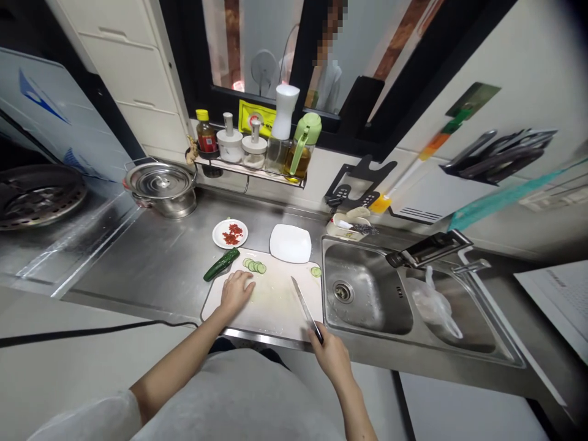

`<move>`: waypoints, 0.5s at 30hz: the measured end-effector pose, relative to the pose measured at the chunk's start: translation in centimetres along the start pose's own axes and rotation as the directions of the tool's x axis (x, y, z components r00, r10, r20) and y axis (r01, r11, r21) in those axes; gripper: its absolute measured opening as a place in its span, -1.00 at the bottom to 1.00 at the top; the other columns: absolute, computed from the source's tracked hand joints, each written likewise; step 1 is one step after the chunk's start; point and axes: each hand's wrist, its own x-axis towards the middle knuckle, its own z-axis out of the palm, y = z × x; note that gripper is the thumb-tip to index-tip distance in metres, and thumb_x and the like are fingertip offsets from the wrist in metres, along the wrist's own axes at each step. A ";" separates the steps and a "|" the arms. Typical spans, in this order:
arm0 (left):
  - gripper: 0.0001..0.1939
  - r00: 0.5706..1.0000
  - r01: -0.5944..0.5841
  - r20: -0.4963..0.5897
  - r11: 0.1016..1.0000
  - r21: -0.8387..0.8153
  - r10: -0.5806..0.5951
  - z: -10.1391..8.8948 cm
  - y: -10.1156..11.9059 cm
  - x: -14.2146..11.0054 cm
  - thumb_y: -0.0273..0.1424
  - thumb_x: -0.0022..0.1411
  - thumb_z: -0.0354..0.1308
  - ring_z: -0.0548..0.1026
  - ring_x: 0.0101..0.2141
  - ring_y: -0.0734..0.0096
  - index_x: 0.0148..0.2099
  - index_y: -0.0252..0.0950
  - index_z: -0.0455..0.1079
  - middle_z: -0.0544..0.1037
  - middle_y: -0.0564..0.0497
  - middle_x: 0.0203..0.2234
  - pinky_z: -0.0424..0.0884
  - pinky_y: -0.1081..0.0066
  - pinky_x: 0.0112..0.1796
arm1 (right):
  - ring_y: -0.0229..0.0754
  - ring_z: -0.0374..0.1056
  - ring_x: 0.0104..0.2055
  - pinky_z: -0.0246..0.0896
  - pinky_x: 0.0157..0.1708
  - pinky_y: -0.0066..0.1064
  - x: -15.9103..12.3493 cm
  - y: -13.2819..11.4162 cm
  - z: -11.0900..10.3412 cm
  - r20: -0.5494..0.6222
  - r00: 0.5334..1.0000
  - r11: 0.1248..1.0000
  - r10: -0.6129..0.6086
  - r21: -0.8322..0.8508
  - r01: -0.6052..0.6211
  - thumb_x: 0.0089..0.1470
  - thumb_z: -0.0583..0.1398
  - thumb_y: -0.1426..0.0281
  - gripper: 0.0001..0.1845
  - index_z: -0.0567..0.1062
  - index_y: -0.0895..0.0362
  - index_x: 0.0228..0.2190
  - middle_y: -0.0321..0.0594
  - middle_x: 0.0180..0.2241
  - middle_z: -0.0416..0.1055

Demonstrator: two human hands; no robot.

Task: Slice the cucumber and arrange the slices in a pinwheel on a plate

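A white cutting board [271,312] lies on the steel counter in front of me. My right hand [333,354] grips the black handle of a kitchen knife [303,302], whose blade points up and left over the board's right side. My left hand [236,293] rests on the left part of the board, fingers loosely spread, with nothing visible in it. Just beyond its fingertips is a short row of cucumber slices [255,266]. A dark green cucumber piece [221,264] lies across the board's upper left edge. One cucumber end slice [315,272] sits at the upper right corner.
Behind the board stand a white square plate [290,244] and a small plate [215,234] with chopped red bits. The double sink [367,288] borders the board on the right. A lidded steel pot [172,199] is at back left, below a condiment shelf [248,171].
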 end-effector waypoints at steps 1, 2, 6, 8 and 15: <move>-0.69 1.000 0.023 -0.008 1.000 0.005 -0.023 0.4 0.2 0.5 -0.26 0.26 0.01 0.37 -0.03 0.16 0.00 -0.19 0.39 0.46 -0.07 -0.09 0.24 0.23 0.00 | -0.03 0.43 -0.07 0.17 -0.23 -0.37 0.1 0.1 -0.2 0.003 1.000 1.000 -0.004 0.000 0.004 0.27 -0.10 0.11 -0.48 0.37 0.05 0.09 -0.09 -0.14 0.53; -0.68 0.999 0.038 -0.014 0.999 0.012 -0.037 0.7 0.4 1.0 -0.27 0.26 0.01 0.37 -0.03 0.16 0.02 -0.19 0.38 0.46 -0.07 -0.09 0.25 0.23 -0.01 | -0.03 0.43 -0.07 0.17 -0.23 -0.37 0.2 0.2 -0.4 0.008 1.000 1.000 -0.007 0.001 0.007 0.27 -0.10 0.11 -0.48 0.37 0.05 0.09 -0.09 -0.14 0.53; -0.62 0.997 0.067 -0.041 0.996 0.067 -0.064 1.5 1.7 3.3 -0.26 0.27 0.01 0.34 -0.02 0.16 0.12 -0.13 0.32 0.43 -0.07 -0.05 0.24 0.23 -0.03 | -0.03 0.42 -0.05 0.16 -0.21 -0.37 0.5 0.7 -1.2 0.024 1.000 1.000 -0.014 0.006 0.014 0.27 -0.09 0.11 -0.48 0.38 0.05 0.09 -0.08 -0.13 0.52; -0.58 0.992 0.114 -0.071 0.987 0.116 -0.106 1.6 2.3 4.1 -0.23 0.26 0.02 0.33 -0.01 0.12 0.15 -0.13 0.29 0.41 -0.10 -0.03 0.24 0.21 -0.04 | -0.02 0.41 -0.05 0.15 -0.20 -0.37 0.7 1.1 -1.4 0.025 1.000 1.000 -0.011 0.002 0.011 0.26 -0.08 0.10 -0.48 0.38 0.05 0.09 -0.08 -0.13 0.52; -0.70 0.989 0.121 -0.106 0.971 0.205 -0.101 1.8 3.0 4.5 -0.20 0.24 0.04 0.32 -0.03 0.08 -0.03 -0.17 0.41 0.41 -0.12 -0.08 0.23 0.19 -0.07 | -0.03 0.42 -0.07 0.15 -0.21 -0.36 1.1 2.3 -1.4 0.035 0.999 0.999 -0.033 0.000 0.033 0.26 -0.09 0.08 -0.47 0.38 0.03 0.09 -0.10 -0.15 0.53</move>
